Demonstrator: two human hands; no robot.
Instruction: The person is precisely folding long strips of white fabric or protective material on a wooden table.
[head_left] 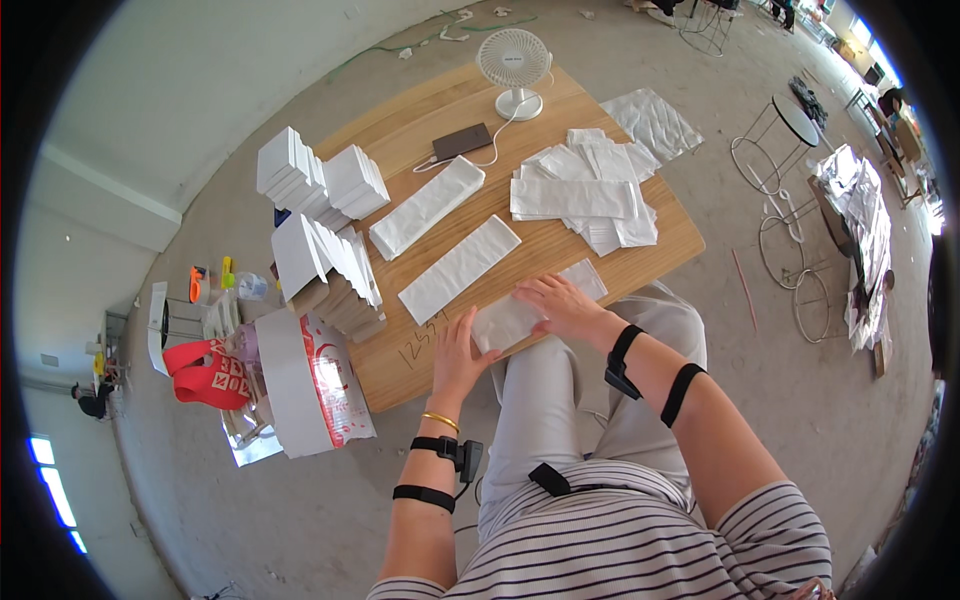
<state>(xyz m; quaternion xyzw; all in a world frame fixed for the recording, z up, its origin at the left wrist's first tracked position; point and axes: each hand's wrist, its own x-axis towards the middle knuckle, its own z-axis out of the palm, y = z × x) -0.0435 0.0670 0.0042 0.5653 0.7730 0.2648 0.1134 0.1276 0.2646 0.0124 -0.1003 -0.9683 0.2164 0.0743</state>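
A long, flat white packet (507, 322), like a folded sleeve or bag, lies at the wooden table's near edge. My left hand (460, 357) is at its left end, fingers pointing away from me and the thumb spread onto the packet. On its top my right hand (565, 308) lies with fingers stretched out flat, its thumb apart. Just beyond are a second white packet (460, 268) and, farther off, a thicker one (428, 208). Many similar packets form a loose heap (580, 198) to the right.
Stacks of white card pieces (325, 260) stand along the table's (640, 265) left edge. At the far end are a white fan (514, 62) and a dark power bank (462, 140) with a cable. An open carton (292, 385) and red bag (208, 375) sit left; a round stool (794, 122) stands right.
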